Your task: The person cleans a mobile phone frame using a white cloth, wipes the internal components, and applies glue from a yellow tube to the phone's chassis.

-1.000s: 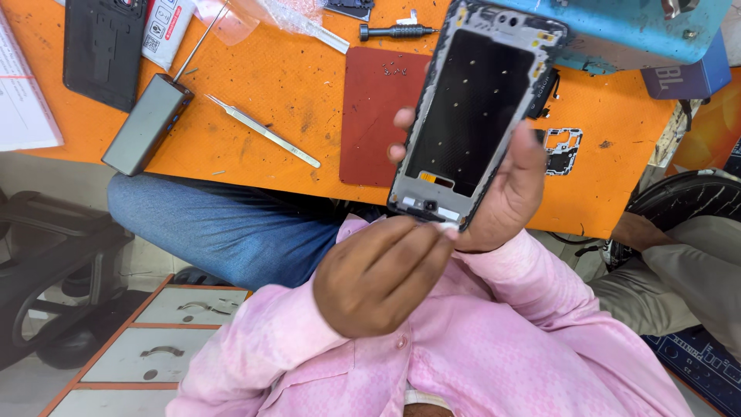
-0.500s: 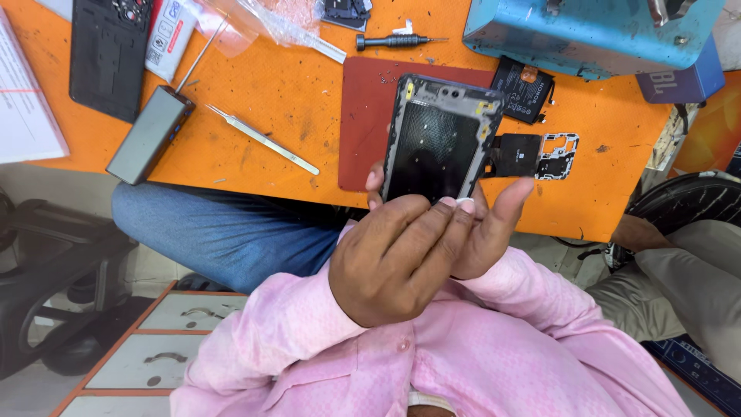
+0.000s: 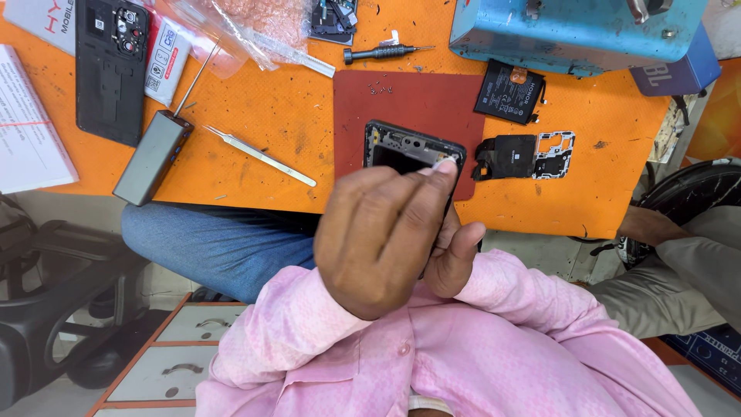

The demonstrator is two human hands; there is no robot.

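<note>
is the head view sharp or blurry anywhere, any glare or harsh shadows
Head view: even, soft light with only faint shadows under the tweezers and screwdriver; the orange bench is sharp; the left hand, close to the lens, looks slightly soft and oversized; mild glare on the clear plastic bag; the opened phone frame stays legible.

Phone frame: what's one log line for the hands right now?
left hand: over phone frame, fingertips at its top edge | right hand: holds phone frame from below | tweezers: on orange mat

One head-worn camera looks steeply down, close over the orange table point(image 3: 255, 116).
</note>
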